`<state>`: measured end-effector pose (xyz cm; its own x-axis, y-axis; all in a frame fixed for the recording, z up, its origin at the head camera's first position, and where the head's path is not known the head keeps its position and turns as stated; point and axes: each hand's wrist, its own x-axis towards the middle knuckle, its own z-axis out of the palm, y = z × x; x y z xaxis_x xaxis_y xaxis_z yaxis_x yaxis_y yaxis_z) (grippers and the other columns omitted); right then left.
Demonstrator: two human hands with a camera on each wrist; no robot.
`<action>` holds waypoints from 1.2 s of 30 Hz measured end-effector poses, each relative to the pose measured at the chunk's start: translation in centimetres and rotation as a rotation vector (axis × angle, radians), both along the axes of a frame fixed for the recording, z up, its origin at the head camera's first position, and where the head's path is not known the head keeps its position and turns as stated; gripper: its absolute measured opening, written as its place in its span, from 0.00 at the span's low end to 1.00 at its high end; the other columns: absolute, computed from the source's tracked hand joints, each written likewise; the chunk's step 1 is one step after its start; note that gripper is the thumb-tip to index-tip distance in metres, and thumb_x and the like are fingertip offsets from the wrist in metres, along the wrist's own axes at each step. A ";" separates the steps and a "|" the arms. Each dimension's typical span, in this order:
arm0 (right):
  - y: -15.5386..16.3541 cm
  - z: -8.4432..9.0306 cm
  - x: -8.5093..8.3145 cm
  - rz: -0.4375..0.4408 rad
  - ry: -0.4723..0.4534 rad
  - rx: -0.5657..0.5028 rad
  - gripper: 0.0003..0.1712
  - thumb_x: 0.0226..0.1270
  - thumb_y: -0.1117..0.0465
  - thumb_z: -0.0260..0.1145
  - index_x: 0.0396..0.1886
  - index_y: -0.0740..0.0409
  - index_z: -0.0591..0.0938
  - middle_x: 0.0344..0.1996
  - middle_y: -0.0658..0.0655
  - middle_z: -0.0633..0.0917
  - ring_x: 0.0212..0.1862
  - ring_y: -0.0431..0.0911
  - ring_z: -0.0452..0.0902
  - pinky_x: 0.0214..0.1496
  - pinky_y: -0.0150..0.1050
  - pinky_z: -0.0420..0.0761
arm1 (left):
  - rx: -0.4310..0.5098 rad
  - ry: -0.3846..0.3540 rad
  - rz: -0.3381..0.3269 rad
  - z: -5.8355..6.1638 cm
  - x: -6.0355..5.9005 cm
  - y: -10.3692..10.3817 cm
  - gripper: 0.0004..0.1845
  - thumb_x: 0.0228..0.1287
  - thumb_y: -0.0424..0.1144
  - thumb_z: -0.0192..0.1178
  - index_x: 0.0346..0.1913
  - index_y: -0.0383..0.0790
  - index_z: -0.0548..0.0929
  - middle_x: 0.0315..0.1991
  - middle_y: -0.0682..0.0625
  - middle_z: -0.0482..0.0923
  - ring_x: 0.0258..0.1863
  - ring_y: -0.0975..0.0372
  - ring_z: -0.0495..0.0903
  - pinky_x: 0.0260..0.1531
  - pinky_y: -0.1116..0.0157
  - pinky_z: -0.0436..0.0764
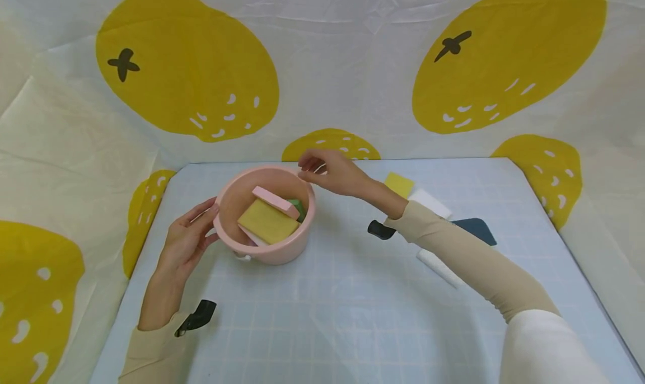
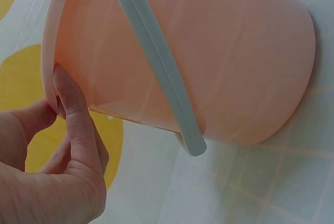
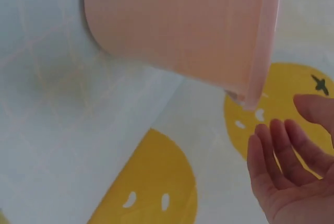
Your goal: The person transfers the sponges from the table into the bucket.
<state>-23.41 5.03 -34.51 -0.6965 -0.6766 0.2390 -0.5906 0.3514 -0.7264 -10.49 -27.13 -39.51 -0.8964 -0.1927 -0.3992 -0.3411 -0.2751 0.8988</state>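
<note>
Head view: one pink bucket (image 1: pixel 287 252), upright on a pale blue tabletop (image 1: pixel 327 322), lying between the two hands. Inside we list a yellow block (image 1: pixel 268 220), a pink bar (image 1: pixel 275 201) and a green piece (image 1: pixel 298 207). We find the left hand (image 1: pixel 186 238) at the bucket's left rim, and the right hand (image 1: pixel 335 171) by its far right rim.

Left wrist view: we record the rim pinched narrowly between thumb and forefinger; a pale handle (image 2: pixel 156 57) slants across the wall.

Right wrist view: we note fingers loosely bent, thumb well parted, holding nothing; the rim lies just beside the fingertips, apart.
</note>
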 end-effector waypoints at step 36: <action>11.8 -4.7 -1.3 -0.296 -0.061 -0.047 0.19 0.73 0.59 0.69 0.58 0.65 0.80 0.53 0.62 0.83 0.55 0.55 0.80 0.65 0.55 0.78 | -0.020 -0.009 0.010 -0.1 0.0 0.1 0.44 0.58 0.56 0.74 0.76 0.50 0.71 0.67 0.54 0.74 0.54 0.66 0.80 0.48 0.70 0.84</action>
